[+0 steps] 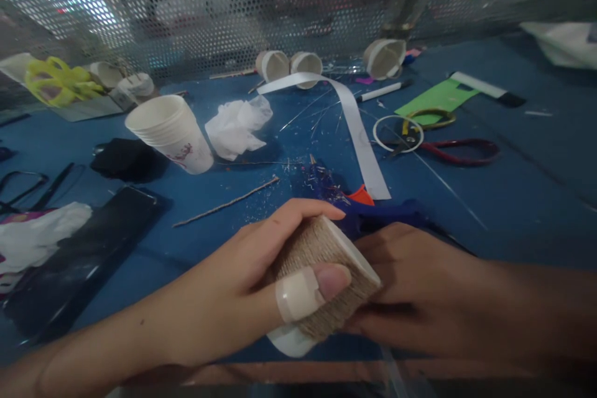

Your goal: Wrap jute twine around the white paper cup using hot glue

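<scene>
A paper cup [310, 255] wrapped in brown twine lies tilted in my left hand [261, 267]. The left thumb, with a bandage [298, 294] around it, presses on the twine, while the index finger reaches over the far side. White paper shows at both ends of the cup. Against its right end is my right hand [415, 286], fingers curled in behind the rim; their tips are hidden, so what they grip does not show. Just beyond both hands lies a blue glue gun [389, 214] with an orange trigger [361, 194]. A short piece of twine [226, 202] rests farther left.
Stacked white cups [170, 130] stand at left beside crumpled white plastic [240, 127]. A white paper strip [349, 112] curves across the blue table [527, 211]. Red-handled scissors [459, 152], a white ring [398, 134] and green paper [433, 99] lie right. Behind stands a perforated metal panel [303, 12].
</scene>
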The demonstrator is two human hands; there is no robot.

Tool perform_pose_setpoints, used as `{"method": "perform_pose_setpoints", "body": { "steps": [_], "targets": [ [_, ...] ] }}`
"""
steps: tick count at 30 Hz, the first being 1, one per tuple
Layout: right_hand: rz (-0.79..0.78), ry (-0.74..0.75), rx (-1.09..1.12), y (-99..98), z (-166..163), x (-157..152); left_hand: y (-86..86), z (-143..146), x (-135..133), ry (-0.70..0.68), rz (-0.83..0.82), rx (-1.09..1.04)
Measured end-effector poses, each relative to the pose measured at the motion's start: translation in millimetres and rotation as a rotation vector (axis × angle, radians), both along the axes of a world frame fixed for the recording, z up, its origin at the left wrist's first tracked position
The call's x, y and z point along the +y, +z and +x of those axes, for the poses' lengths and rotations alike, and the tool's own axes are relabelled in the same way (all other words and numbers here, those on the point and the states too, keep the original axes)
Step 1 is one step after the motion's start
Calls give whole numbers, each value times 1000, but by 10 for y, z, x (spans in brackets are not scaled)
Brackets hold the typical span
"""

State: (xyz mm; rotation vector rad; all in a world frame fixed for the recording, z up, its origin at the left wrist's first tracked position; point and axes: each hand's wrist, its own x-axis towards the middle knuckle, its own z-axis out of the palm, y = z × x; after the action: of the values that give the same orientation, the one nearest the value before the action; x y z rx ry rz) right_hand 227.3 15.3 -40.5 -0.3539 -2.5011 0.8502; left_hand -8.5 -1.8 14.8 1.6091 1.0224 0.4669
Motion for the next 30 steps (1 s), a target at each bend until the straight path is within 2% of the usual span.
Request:
{"method": "perform_pose_setpoints", "body": {
  "steps": [7, 15, 19, 24, 30],
  "targets": [
    [-177, -31, -9, 66, 6, 10, 14, 42, -41, 94, -40, -36],
    [-136, -50, 48, 70, 24, -1, -14, 27, -37, 103, -61, -68],
    [-105, -52, 37, 84, 20, 15, -31, 9, -25, 39, -78, -100],
    [-106, -25, 16, 93, 12, 20, -14, 34, -59, 123, -95, -94],
    [-87, -65, 21, 75, 25, -9, 0, 41, -78, 147, -64, -56]
  ]
}}
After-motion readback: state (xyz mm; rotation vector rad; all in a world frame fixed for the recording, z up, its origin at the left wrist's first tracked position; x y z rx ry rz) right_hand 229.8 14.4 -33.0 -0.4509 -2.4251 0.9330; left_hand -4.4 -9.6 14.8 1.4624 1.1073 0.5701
